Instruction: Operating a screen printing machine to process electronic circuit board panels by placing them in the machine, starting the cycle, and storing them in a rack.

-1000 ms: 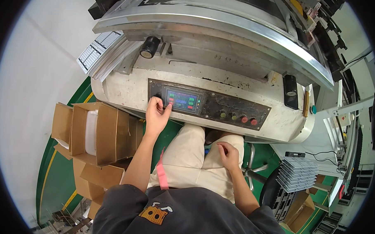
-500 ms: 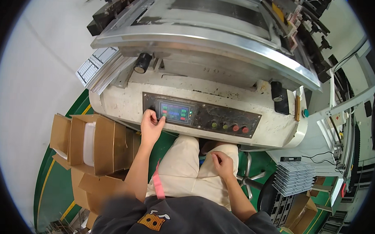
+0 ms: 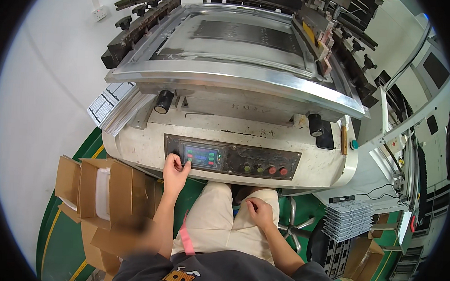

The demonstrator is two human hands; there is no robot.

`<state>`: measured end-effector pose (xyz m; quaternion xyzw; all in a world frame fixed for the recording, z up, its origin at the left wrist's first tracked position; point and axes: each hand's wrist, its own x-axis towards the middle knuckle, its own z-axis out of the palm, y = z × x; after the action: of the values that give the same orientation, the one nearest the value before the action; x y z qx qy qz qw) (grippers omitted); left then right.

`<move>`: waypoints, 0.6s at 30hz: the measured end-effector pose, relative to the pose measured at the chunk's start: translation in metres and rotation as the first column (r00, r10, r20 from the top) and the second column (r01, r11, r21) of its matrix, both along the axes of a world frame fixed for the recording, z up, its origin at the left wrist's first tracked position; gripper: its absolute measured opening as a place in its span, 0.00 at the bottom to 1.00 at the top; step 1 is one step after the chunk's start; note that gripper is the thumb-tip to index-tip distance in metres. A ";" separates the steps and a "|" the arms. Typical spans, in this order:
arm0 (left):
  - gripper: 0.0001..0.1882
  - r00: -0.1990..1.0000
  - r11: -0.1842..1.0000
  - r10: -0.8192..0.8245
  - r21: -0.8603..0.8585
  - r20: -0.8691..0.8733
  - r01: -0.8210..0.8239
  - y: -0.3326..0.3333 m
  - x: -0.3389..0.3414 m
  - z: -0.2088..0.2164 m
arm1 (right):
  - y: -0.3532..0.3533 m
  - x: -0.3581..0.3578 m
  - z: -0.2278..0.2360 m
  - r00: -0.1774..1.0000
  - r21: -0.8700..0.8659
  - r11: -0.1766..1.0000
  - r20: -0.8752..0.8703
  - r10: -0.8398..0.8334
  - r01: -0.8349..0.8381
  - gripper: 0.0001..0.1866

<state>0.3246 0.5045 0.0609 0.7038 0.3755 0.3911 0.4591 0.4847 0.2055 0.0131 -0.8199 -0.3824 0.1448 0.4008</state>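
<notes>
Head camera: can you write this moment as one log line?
left hand: touching control panel beside touchscreen | right hand: resting on lap | seated

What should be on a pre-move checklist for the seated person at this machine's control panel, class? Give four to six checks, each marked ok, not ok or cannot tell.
1. Left hand is at the control panel, fingertips at the lower left corner of the small touchscreen: ok.
2. Right hand is clear of the machine, resting on the lap: ok.
3. Touchscreen is lit, with coloured fields showing: ok.
4. Which field the finger presses: cannot tell.
5. Round buttons, two green and two red, are untouched: ok.
6. Large metal frame on top is free of hands: ok.
</notes>
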 end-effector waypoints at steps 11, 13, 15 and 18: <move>0.20 1.000 1.000 -0.007 0.000 -0.002 0.007 0.000 0.000 0.001 | 0.003 -0.001 0.007 1.000 -0.008 1.000 -0.008 0.012 -0.012 0.10; 0.20 1.000 1.000 -0.007 -0.001 -0.003 0.007 0.000 0.000 0.002 | 0.002 -0.001 0.007 1.000 -0.009 1.000 -0.006 0.011 -0.011 0.09; 0.20 1.000 1.000 -0.007 -0.001 -0.003 0.007 -0.001 0.000 0.002 | 0.002 -0.001 0.007 1.000 -0.014 1.000 -0.008 0.007 -0.008 0.09; 0.20 0.999 0.999 0.018 -0.035 0.028 -0.017 0.000 0.000 0.000 | 0.003 -0.001 0.007 1.000 -0.015 1.000 -0.006 0.007 -0.007 0.09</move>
<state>0.3248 0.5044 0.0611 0.6866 0.3821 0.3983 0.4731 0.4834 0.2080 0.0205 -0.8210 -0.3832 0.1514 0.3953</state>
